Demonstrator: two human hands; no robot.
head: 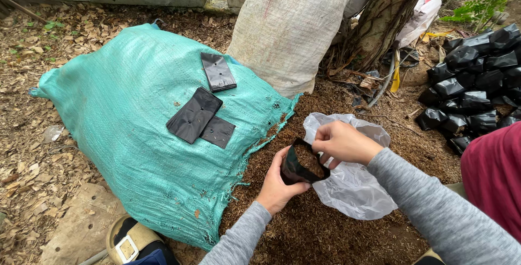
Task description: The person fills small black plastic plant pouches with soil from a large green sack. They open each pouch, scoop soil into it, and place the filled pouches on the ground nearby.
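My left hand (pixel 277 186) grips a small black plastic grow bag (pixel 299 168) from below and holds it upright, its mouth open and brown soil inside. My right hand (pixel 341 141) is at the bag's upper rim, fingers closed and pinching the edge. Both hands hover over a heap of brown soil mix (pixel 304 227) spilling from a teal woven sack (pixel 125 113). Three flat empty black grow bags (pixel 196 114) lie on top of that sack.
A clear plastic bag (pixel 353 189) lies on the soil under my right arm. Several filled black grow bags (pixel 477 75) are piled at the right. A white woven sack (pixel 287 26) leans on a tree trunk (pixel 388 15). A sandal (pixel 127 240) is at the bottom.
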